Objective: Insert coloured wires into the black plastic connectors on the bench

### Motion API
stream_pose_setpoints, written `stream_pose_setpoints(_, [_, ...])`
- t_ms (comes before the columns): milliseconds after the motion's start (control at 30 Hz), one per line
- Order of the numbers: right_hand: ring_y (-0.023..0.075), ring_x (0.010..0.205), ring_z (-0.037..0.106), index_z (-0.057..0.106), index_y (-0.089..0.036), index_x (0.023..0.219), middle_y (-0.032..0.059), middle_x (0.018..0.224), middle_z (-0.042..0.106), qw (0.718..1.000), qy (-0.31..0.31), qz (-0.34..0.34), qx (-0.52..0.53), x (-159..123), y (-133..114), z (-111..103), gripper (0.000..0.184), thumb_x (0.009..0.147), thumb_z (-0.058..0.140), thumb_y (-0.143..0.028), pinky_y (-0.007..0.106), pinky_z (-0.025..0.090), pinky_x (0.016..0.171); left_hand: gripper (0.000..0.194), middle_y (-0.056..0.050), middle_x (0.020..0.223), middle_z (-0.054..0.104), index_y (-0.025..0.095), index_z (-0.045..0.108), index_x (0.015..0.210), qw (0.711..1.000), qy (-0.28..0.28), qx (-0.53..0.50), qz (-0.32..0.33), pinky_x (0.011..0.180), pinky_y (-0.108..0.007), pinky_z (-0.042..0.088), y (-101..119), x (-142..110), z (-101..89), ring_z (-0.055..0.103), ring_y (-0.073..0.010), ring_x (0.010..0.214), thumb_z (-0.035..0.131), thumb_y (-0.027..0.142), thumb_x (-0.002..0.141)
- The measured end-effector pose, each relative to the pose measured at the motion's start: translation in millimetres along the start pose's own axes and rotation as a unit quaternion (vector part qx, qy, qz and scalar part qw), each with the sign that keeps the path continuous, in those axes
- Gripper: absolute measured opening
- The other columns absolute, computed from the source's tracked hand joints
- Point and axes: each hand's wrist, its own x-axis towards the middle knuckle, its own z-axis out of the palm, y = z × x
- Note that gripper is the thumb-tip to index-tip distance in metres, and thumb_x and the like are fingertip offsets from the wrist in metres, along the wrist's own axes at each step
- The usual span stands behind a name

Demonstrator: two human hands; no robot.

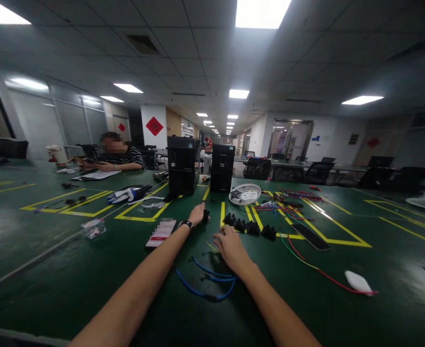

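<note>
My left hand [198, 213], with a dark band on its wrist, is closed around a small black part [206, 216] just above the green table. Lower and to the right, my right hand [230, 246] has its fingers curled down. What its fingertips hold, if anything, is hidden; a thin yellowish wire [212, 247] shows beside them. Several similar black parts [253, 228] stand in a row beyond my right hand. Blue cables [215, 297] with dark ends lie looped on the table between my forearms.
Two black computer towers [181, 166] stand ahead, beside a white basket [247, 196]. Bundled wires [288, 202], a black flat slab [309, 237] and a white box [357, 282] lie right. Left are a booklet [157, 239], a bag [93, 228], gloves [125, 193] and a seated person [125, 156].
</note>
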Motion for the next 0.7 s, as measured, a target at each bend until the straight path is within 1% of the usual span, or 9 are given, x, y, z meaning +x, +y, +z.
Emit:
stream_pose_setpoints(33, [0.0198, 0.101, 0.053, 0.068, -0.02, 0.102, 0.0092, 0.106, 0.058, 1.0, 0.002, -0.013, 0.006, -1, -4, -1, 0.022, 0.093, 0.049, -0.027, 0.029, 0.04, 0.087, 0.036, -0.007, 0.057, 0.062, 0.018, 0.051, 0.075, 1.0, -0.001, 0.007, -0.005, 0.064, -0.029, 0.043, -2, 4, 5.0, 0.065, -0.0221, 0.062, 0.038, 0.049, 0.09])
stream_pose_setpoints(100, [0.0189, 0.096, 0.054, 0.068, -0.021, 0.099, 0.0072, 0.098, 0.059, 0.999, -0.029, -0.035, 0.019, -3, -13, -1, 0.022, 0.093, 0.049, -0.029, 0.028, 0.041, 0.085, 0.032, -0.007, 0.06, 0.063, 0.019, 0.051, 0.07, 1.0, 0.004, 0.022, -0.003, 0.071, -0.031, 0.043, -3, 13, 8.7, 0.066, -0.0242, 0.071, 0.045, 0.045, 0.088])
stream_pose_setpoints(200, [0.0209, 0.096, 0.054, 0.068, -0.022, 0.102, 0.0066, 0.098, 0.06, 0.994, -0.087, -0.065, 0.019, -7, -28, 6, 0.023, 0.087, 0.058, -0.037, 0.03, 0.042, 0.082, 0.026, -0.012, 0.074, 0.065, 0.019, 0.05, 0.065, 0.998, 0.017, 0.046, 0.025, 0.086, -0.037, 0.04, -2, 23, 4.2, 0.06, -0.0298, 0.099, 0.054, 0.037, 0.084])
stream_pose_setpoints(300, [0.022, 0.096, 0.054, 0.067, -0.022, 0.102, 0.0067, 0.1, 0.06, 0.991, -0.109, -0.071, 0.014, -8, -39, 15, 0.022, 0.084, 0.061, -0.033, 0.031, 0.041, 0.079, 0.018, -0.017, 0.1, 0.064, 0.019, 0.054, 0.072, 0.995, 0.014, 0.06, 0.082, 0.098, -0.042, 0.033, 5, 29, 4.3, 0.043, -0.0317, 0.122, 0.063, 0.034, 0.077])
stream_pose_setpoints(367, [0.0213, 0.094, 0.055, 0.066, -0.022, 0.099, 0.0059, 0.098, 0.061, 0.991, -0.114, -0.066, 0.017, -9, -44, 19, 0.017, 0.084, 0.058, -0.025, 0.03, 0.041, 0.077, 0.025, -0.015, 0.113, 0.06, 0.02, 0.057, 0.081, 0.989, -0.019, 0.061, 0.131, 0.102, -0.042, 0.03, 12, 30, 14.3, 0.039, -0.0299, 0.126, 0.071, 0.035, 0.068])
stream_pose_setpoints(433, [0.0206, 0.091, 0.055, 0.065, -0.021, 0.094, 0.0052, 0.096, 0.062, 0.992, -0.111, -0.062, 0.026, -9, -45, 22, 0.015, 0.083, 0.055, -0.019, 0.03, 0.04, 0.075, 0.039, -0.012, 0.115, 0.061, 0.021, 0.06, 0.085, 0.979, -0.083, 0.062, 0.177, 0.102, -0.039, 0.032, 21, 30, 31.9, 0.046, -0.0285, 0.121, 0.08, 0.036, 0.056])
stream_pose_setpoints(533, [0.0203, 0.089, 0.056, 0.062, -0.02, 0.09, 0.0047, 0.093, 0.063, 0.995, -0.076, -0.034, 0.047, -9, -41, 21, 0.014, 0.081, 0.053, -0.016, 0.031, 0.039, 0.075, 0.05, -0.007, 0.094, 0.066, 0.022, 0.061, 0.08, 0.959, -0.172, 0.079, 0.209, 0.093, -0.036, 0.042, 31, 29, 60.7, 0.059, -0.0268, 0.098, 0.086, 0.029, 0.038])
stream_pose_setpoints(633, [0.0207, 0.088, 0.056, 0.06, -0.02, 0.09, 0.0047, 0.089, 0.064, 0.998, -0.012, 0.022, 0.062, -5, -31, 14, 0.012, 0.082, 0.051, -0.017, 0.031, 0.038, 0.077, 0.045, 0.0, 0.068, 0.059, 0.021, 0.058, 0.067, 0.951, -0.203, 0.098, 0.211, 0.08, -0.033, 0.047, 37, 27, 74.6, 0.06, -0.0228, 0.075, 0.085, 0.017, 0.031])
stream_pose_setpoints(700, [0.0213, 0.088, 0.057, 0.059, -0.02, 0.092, 0.0058, 0.089, 0.064, 0.995, 0.04, 0.063, 0.069, -1, -21, 8, 0.013, 0.085, 0.048, -0.019, 0.032, 0.038, 0.078, 0.044, 0.002, 0.064, 0.054, 0.02, 0.056, 0.065, 0.95, -0.204, 0.1, 0.216, 0.076, -0.031, 0.047, 39, 21, 71.4, 0.057, -0.02, 0.07, 0.084, 0.014, 0.032])
